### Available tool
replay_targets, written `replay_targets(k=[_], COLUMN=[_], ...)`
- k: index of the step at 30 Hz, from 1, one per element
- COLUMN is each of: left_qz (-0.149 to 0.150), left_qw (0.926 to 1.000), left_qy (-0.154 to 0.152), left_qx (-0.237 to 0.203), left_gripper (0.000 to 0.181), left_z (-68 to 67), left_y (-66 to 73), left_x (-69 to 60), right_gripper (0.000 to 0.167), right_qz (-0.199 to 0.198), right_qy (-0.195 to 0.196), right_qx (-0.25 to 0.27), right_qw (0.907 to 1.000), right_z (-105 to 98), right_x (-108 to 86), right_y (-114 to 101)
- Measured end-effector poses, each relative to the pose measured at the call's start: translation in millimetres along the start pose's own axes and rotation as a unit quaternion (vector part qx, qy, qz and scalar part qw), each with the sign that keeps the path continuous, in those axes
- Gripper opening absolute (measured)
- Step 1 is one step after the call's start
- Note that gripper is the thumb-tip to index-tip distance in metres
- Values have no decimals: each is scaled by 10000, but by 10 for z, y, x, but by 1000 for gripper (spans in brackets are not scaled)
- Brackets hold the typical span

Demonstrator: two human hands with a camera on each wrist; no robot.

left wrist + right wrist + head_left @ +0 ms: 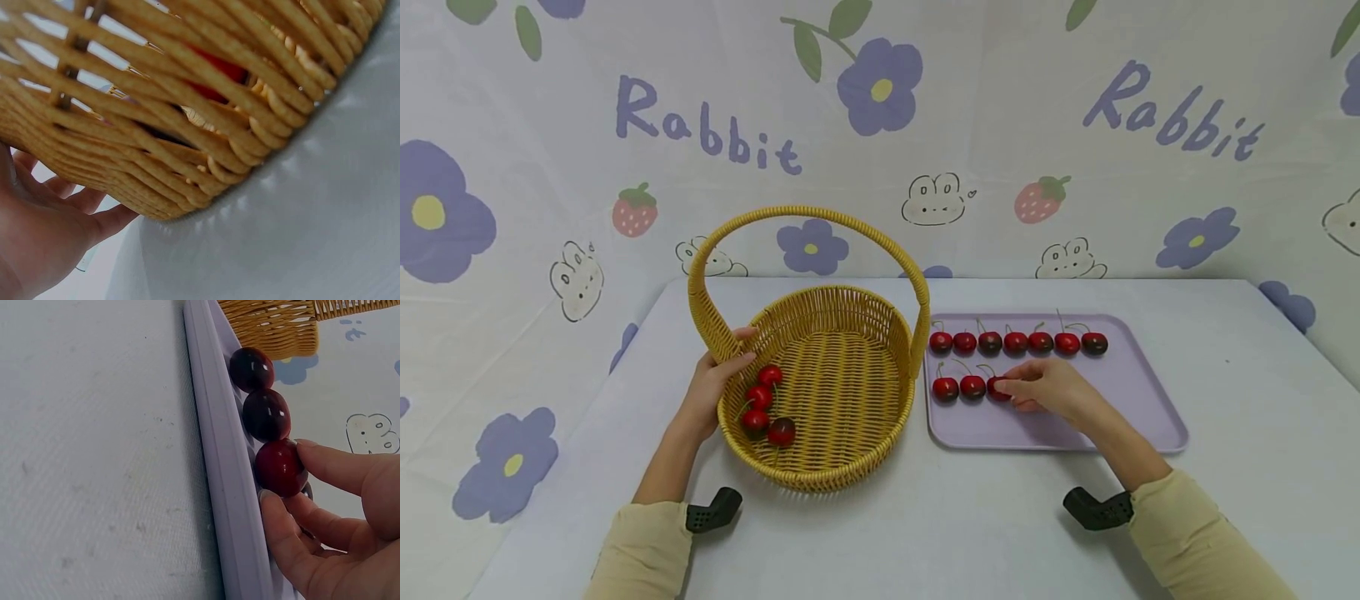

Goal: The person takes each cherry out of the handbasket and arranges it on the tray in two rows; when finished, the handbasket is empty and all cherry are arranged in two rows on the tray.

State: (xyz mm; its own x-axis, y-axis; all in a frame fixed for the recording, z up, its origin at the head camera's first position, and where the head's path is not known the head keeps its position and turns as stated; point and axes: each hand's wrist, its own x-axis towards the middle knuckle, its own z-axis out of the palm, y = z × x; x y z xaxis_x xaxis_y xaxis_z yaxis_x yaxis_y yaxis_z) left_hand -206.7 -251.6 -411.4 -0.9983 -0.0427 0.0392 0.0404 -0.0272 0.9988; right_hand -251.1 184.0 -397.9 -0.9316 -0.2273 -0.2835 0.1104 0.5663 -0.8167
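My right hand (1054,387) pinches a dark red cherry (281,469) between thumb and fingers, at the right end of the tray's front row. Two more cherries (265,415) sit beside it in that row. The lilac tray (1138,408) bears a back row of several cherries (990,342), stems mostly upward. To the left stands a yellow woven basket (820,481) with a tall arched handle. My left hand (702,392) grips its left side at the handle's foot, fingers over the rim. Several cherries (756,422) lie inside the basket's left part.
A white cloth covers the table (880,542). Behind it hangs a patterned backdrop (985,108) with flowers, rabbits and lettering. The basket's right rim stands close to the tray's left edge. A black device (1097,508) sits at each wrist.
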Motion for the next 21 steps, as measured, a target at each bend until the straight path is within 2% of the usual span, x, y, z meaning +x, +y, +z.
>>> replay_targets(k=[4, 14, 21], left_qz=[5, 50, 58], left_qw=[10000, 10000, 10000], left_qy=[-1, 17, -15], left_qx=[-18, -50, -23], left_gripper=[45, 44, 44], left_z=[1, 9, 6], left_y=[0, 2, 1], left_x=[-1, 1, -12], right_gripper=[46, 44, 50], right_qz=[-29, -132, -150], right_qy=[18, -73, -147], right_qx=[-56, 246, 327], right_qw=[10000, 9996, 9992], right_z=[-2, -11, -101], right_x=[-1, 15, 15], right_y=[0, 7, 30])
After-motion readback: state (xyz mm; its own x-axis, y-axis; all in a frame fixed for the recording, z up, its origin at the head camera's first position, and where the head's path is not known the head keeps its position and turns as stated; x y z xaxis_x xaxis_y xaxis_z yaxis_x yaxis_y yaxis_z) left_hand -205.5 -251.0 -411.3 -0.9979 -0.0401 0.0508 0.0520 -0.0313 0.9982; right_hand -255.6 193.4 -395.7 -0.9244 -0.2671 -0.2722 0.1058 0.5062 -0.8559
